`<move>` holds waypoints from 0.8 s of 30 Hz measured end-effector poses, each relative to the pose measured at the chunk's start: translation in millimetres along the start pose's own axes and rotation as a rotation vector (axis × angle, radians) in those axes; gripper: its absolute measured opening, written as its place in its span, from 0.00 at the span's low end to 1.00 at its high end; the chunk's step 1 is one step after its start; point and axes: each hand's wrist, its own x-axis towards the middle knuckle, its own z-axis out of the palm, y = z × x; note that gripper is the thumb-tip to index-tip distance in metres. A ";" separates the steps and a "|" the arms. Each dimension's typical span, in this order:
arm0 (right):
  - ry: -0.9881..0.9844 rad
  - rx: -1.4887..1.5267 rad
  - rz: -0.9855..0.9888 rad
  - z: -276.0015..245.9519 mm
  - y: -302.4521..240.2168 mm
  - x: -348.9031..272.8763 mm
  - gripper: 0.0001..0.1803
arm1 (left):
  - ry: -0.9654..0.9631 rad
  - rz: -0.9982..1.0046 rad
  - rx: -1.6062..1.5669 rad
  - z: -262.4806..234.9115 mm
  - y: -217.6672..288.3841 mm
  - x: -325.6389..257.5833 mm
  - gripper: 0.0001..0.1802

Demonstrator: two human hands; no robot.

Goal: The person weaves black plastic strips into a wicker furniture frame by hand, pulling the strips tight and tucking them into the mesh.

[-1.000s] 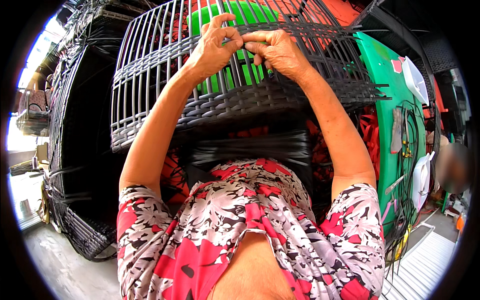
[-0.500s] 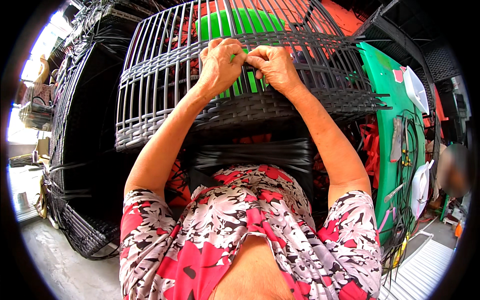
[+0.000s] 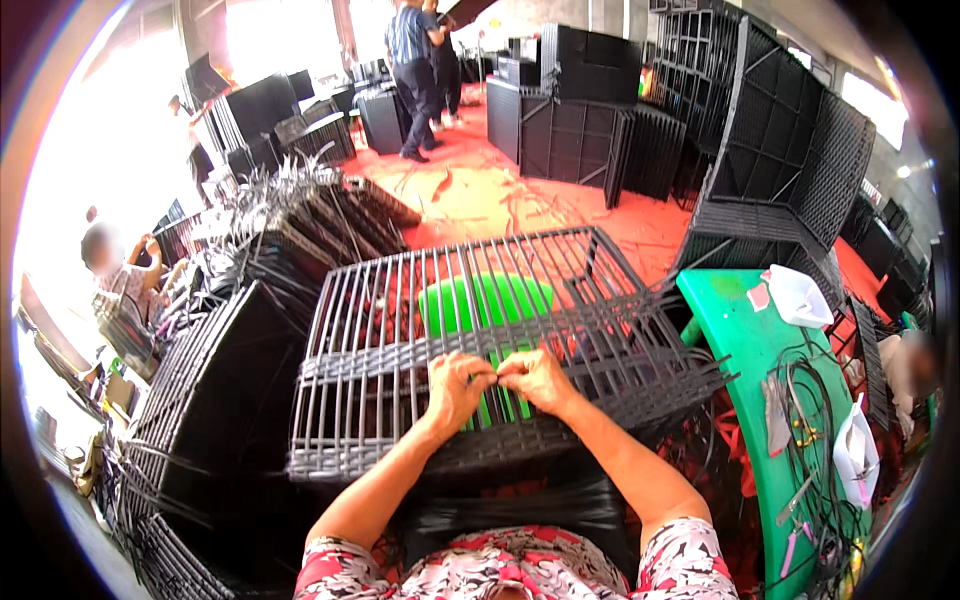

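Note:
A dark grey wicker panel (image 3: 345, 458) lies tilted in front of me, with long bars crossed by woven bands of flat plastic strip. At its middle woven band, my left hand (image 3: 457, 388) is closed in a pinch, with fingers curled over the bars. Fingertip to fingertip with it, my right hand (image 3: 538, 380) pinches too. A short dark bit of strip shows between the fingertips; most of it is hidden. Through the bars, below and beyond my hands, shows a bright green seat-like piece (image 3: 450, 308). Loose strip ends stick out at the panel's right edge.
On my right stands a green table (image 3: 730, 310) with white trays (image 3: 798, 296), cords and small tools. Dark wicker panels (image 3: 205, 400) are stacked at left. Farther off are black wicker pieces (image 3: 565, 130), a red floor covering (image 3: 450, 190) and several people (image 3: 412, 75).
My view has tilted up, so the room beyond and other people now show. Both hands remain pinched together at about the same place on the panel.

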 end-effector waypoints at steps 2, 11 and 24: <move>0.019 0.011 0.044 1.2 4.9 -0.1 0.06 | -0.034 -0.017 0.051 -1.3 8.4 -1.3 0.06; 0.080 -0.258 -0.199 9.7 -1.3 -9.1 0.09 | -0.076 -0.233 -0.107 -5.6 25.8 -10.2 0.05; -0.063 -0.064 -0.074 0.0 -1.2 -8.1 0.09 | -0.155 -0.187 -0.332 -6.2 17.7 -13.8 0.06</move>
